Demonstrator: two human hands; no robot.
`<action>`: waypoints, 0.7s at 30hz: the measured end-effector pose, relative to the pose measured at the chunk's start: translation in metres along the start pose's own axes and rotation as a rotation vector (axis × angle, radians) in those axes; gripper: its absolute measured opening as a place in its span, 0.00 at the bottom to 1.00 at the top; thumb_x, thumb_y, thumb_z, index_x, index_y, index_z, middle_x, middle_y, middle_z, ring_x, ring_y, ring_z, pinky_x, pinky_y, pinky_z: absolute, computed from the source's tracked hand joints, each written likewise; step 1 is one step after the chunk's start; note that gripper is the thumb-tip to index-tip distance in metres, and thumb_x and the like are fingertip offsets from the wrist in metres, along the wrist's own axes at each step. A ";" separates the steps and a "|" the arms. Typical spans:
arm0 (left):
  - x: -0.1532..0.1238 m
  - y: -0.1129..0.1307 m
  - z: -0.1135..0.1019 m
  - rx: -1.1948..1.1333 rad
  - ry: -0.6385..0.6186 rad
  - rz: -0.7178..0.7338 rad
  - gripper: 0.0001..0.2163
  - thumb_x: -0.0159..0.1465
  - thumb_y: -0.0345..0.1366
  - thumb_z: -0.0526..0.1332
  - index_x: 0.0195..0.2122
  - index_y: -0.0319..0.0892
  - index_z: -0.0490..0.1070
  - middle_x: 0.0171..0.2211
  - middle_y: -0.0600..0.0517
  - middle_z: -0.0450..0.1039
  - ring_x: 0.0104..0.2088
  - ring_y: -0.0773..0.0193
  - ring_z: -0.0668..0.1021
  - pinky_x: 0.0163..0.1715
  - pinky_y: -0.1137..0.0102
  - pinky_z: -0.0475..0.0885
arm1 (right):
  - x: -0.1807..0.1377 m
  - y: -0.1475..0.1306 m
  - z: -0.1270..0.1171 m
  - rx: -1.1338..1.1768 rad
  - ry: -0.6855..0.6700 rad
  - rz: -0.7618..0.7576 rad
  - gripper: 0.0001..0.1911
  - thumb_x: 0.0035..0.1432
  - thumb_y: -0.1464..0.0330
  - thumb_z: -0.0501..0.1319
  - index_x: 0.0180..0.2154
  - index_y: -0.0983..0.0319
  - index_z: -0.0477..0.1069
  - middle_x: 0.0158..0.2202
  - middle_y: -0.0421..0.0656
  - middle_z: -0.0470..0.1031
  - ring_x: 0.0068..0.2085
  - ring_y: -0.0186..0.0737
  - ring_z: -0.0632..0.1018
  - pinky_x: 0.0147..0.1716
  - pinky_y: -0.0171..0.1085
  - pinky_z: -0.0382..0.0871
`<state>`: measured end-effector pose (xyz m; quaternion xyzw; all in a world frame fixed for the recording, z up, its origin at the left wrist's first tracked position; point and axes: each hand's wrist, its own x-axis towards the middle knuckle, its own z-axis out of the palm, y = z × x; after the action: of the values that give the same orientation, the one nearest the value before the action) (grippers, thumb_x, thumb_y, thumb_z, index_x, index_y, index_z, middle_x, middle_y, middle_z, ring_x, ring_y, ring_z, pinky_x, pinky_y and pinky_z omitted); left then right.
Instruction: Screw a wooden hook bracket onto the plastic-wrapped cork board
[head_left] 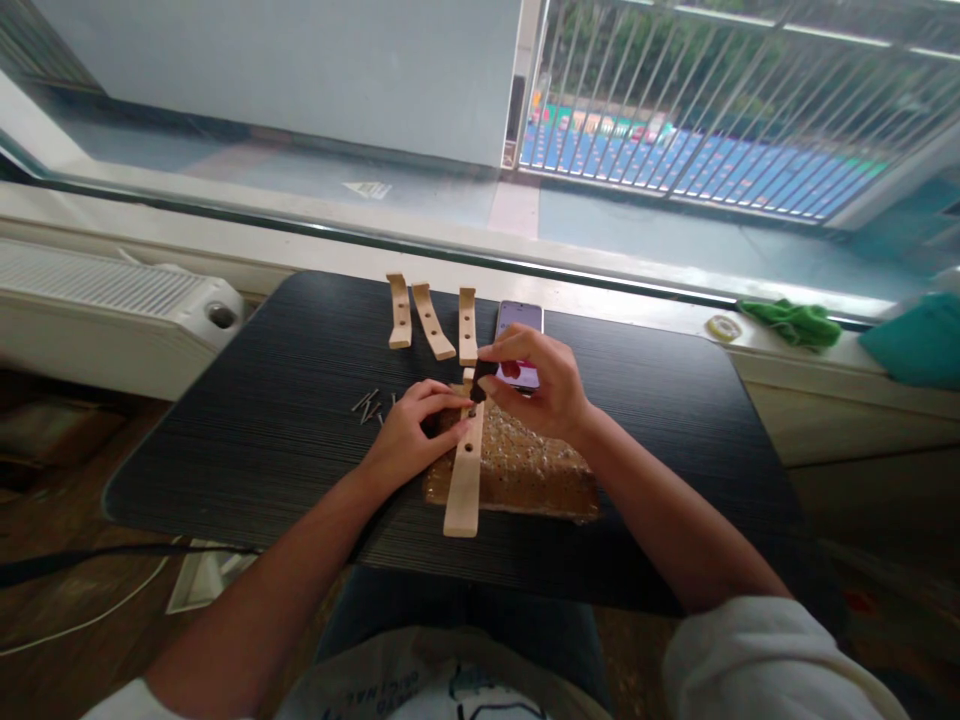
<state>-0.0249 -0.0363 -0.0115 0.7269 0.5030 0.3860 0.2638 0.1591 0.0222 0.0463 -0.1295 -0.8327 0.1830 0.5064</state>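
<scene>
A pale wooden piece with drilled holes lies lengthwise over the left part of a brown, plastic-wrapped slab. My left hand grips this piece from the left, fingers and thumb at its edge near a hole. Above its far end my right hand pinches a small dark object between thumb and fingers. That object is low over the wood near the upper hole; whether it touches is hard to make out. Several metal screws lie loose to the left of my left hand.
Three similar curved wooden pieces lie at the far side of the black table. A lit phone is behind my right hand. Tape and a green cloth rest on the windowsill. A radiator stands left.
</scene>
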 end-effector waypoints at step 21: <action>0.000 -0.002 0.001 0.004 0.010 0.016 0.09 0.59 0.39 0.63 0.39 0.43 0.77 0.39 0.50 0.72 0.42 0.58 0.74 0.45 0.62 0.71 | 0.005 -0.001 -0.012 0.385 -0.266 0.238 0.11 0.62 0.72 0.55 0.47 0.63 0.66 0.41 0.44 0.77 0.32 0.27 0.72 0.29 0.32 0.66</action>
<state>-0.0252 -0.0352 -0.0139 0.7297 0.4990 0.3908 0.2567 0.1676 0.0258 0.0554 -0.1026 -0.8208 0.4115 0.3827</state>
